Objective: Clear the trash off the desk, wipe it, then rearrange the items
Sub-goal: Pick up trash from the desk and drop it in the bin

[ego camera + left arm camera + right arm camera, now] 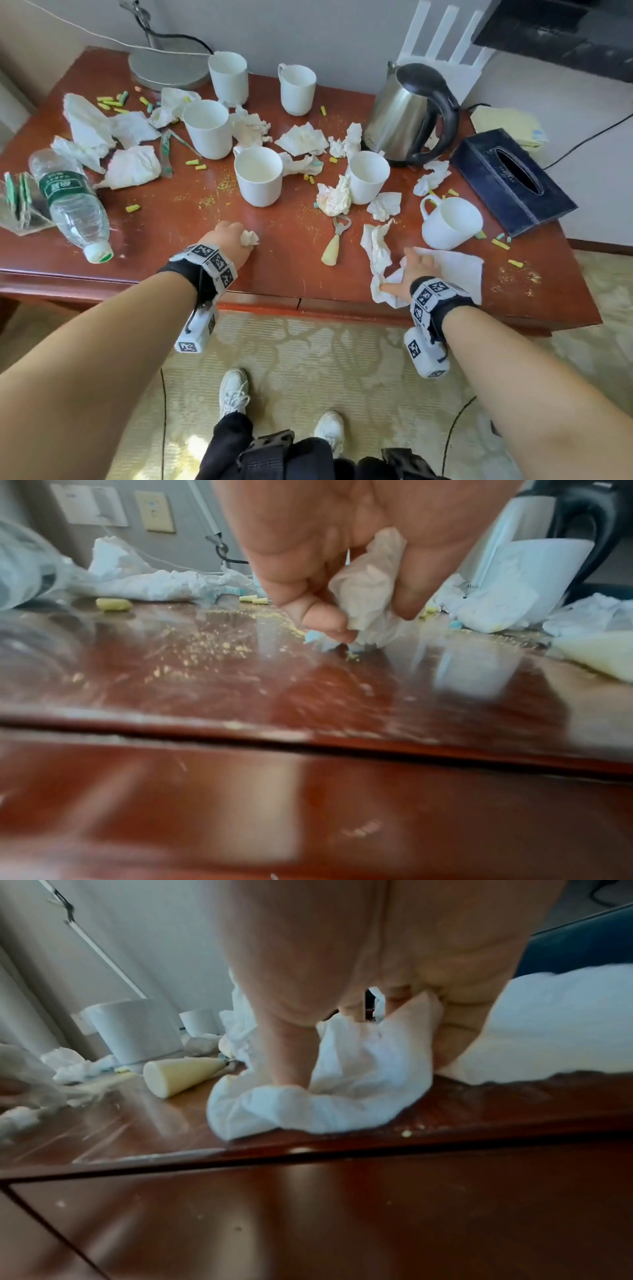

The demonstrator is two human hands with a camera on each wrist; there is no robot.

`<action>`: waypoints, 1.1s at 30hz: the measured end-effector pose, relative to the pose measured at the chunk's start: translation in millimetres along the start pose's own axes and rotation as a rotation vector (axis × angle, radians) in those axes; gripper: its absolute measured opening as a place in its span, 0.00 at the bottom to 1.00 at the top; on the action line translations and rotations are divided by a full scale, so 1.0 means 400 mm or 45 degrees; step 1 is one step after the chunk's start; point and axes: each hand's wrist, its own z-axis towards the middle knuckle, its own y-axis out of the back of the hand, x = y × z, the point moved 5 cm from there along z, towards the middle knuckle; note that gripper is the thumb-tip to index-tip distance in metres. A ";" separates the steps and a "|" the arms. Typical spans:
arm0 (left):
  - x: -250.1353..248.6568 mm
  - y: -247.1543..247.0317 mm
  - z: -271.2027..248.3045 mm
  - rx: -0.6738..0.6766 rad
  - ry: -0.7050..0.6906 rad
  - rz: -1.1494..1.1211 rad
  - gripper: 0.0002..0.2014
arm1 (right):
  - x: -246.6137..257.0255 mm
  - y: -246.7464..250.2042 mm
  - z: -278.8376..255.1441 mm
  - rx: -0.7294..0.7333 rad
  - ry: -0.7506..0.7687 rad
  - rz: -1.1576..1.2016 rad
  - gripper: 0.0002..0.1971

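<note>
The red-brown desk [164, 236] is littered with crumpled tissues [132, 166], yellow and green scraps [132, 207] and yellow crumbs. My left hand [239, 236] sits at the front middle and pinches a small tissue wad [249, 237] just above the wood; in the left wrist view the fingertips [322, 618] curl round that wad [369, 588]. My right hand [407, 274] is at the front right edge on a rumpled white tissue [380, 253] and a flat sheet [459, 270]. In the right wrist view the thumb [287, 1056] presses this tissue [359, 1074], which bunches up against the fingers.
Several white mugs [258, 176] stand mid-desk, and one [452, 222] lies tipped by my right hand. A bottle opener [335, 240] lies between my hands. A plastic bottle [73, 205] lies left, with a kettle [407, 113] and dark tissue box [513, 181] right.
</note>
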 end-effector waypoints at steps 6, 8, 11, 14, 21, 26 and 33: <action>-0.065 -0.039 -0.108 -0.080 0.096 -0.141 0.17 | 0.006 0.046 -0.015 -0.016 0.280 0.018 0.19; -0.077 -0.044 -0.129 -0.080 0.114 -0.189 0.16 | 0.011 0.077 -0.030 -0.080 0.353 0.055 0.18; -0.090 -0.036 -0.150 -0.097 0.123 -0.226 0.16 | 0.019 0.128 -0.048 -0.216 0.487 0.226 0.20; -0.099 -0.024 -0.158 -0.180 0.119 -0.251 0.16 | 0.023 0.165 -0.062 -0.274 0.552 0.401 0.18; -0.138 -0.013 -0.154 -0.077 -0.031 -0.162 0.27 | 0.028 0.151 -0.051 -0.181 0.642 0.266 0.25; -0.174 0.003 -0.108 -0.079 0.007 -0.114 0.20 | 0.035 0.164 -0.027 -0.214 0.483 0.301 0.17; -0.306 0.040 0.057 -0.145 -0.132 -0.109 0.30 | 0.082 0.164 0.046 -0.181 0.349 -0.012 0.19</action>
